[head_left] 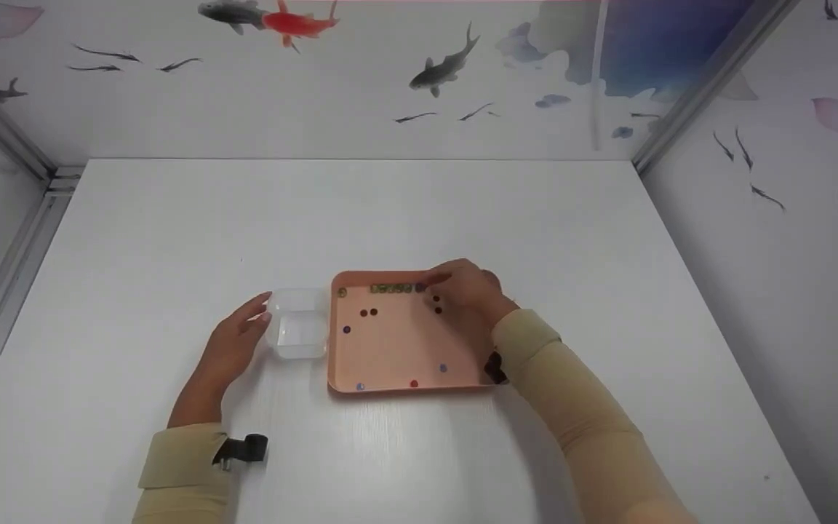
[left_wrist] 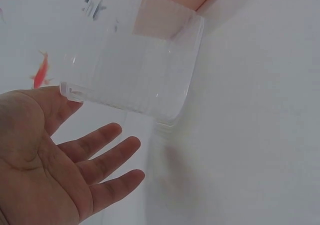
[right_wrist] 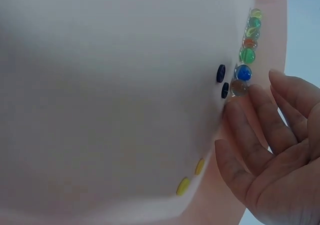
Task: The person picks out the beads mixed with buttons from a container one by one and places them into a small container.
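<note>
A clear plastic container [head_left: 299, 335] stands against the left side of a pink tray [head_left: 390, 349]. My left hand [head_left: 233, 338] touches the container's left edge; in the left wrist view its other fingers [left_wrist: 115, 157] spread loosely below the container. Over the tray's far wall, my right hand [head_left: 466, 287] reaches down with fingers slightly bent. Glass marbles [right_wrist: 247, 55] line up along that wall, with a blue marble [right_wrist: 243, 73] and a clear brownish marble [right_wrist: 239, 88] at the hand's end. The right fingertips [right_wrist: 237, 110] are right at the brownish one.
Dark buttons [right_wrist: 221, 73] lie beside the row and others [head_left: 369, 312] on the tray's left half. Two yellow buttons [right_wrist: 183, 186] rest near a corner. A red piece [head_left: 414, 383] and bluish pieces [head_left: 443, 367] are near the front rim. Printed walls [head_left: 317, 109] enclose the white table [head_left: 172, 240].
</note>
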Demonstrator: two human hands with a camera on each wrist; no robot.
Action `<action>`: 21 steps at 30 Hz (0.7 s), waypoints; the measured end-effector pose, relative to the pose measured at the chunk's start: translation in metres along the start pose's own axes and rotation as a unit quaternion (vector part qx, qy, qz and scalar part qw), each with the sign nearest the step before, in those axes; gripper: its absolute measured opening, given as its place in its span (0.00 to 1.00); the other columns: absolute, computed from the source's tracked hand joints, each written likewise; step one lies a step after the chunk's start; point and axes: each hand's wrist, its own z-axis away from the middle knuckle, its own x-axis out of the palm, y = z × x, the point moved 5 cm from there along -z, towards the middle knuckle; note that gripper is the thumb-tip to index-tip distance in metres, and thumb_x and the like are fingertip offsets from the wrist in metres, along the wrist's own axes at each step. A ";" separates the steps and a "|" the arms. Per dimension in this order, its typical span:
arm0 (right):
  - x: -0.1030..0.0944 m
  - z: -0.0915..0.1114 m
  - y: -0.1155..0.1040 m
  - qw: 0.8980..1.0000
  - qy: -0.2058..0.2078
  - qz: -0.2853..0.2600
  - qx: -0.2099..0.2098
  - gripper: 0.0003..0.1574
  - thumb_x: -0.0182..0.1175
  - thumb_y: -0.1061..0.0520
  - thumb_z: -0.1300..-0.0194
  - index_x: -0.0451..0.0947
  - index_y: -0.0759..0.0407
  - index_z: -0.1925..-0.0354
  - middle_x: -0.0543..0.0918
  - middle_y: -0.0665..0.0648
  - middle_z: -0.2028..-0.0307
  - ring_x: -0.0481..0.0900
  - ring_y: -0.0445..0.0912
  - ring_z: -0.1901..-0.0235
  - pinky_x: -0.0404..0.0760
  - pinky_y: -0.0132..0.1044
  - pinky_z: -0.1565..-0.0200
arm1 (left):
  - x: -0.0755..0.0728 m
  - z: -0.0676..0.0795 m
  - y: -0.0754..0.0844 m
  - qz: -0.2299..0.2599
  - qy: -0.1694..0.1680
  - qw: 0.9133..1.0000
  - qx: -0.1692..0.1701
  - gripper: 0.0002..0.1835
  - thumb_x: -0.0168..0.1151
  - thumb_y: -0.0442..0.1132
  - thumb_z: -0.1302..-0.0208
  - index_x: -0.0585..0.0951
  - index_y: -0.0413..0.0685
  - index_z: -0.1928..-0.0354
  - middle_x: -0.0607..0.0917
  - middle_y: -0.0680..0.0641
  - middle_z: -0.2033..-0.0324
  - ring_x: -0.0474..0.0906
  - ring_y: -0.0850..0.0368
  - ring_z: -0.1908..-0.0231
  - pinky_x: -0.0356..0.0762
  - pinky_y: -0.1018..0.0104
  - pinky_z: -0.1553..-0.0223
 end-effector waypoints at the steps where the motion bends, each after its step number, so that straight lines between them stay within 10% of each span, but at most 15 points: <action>1: 0.001 0.000 0.000 1.000 -0.001 -0.001 -0.001 0.18 0.60 0.61 0.34 0.82 0.52 0.47 0.84 0.51 0.51 0.75 0.45 0.46 0.73 0.41 0.42 | 0.000 0.000 0.000 0.001 0.000 1.000 -0.001 0.28 0.41 0.50 0.23 0.56 0.56 0.25 0.62 0.39 0.29 0.57 0.37 0.30 0.60 0.39 0.35; 21: 0.007 0.002 -0.006 0.999 -0.001 0.034 -0.030 0.22 0.56 0.68 0.39 0.82 0.55 0.48 0.84 0.52 0.54 0.76 0.47 0.56 0.77 0.36 0.57 | 0.000 -0.001 0.001 -0.018 0.006 1.000 -0.007 0.28 0.41 0.52 0.23 0.56 0.56 0.25 0.61 0.39 0.29 0.58 0.36 0.31 0.62 0.39 0.36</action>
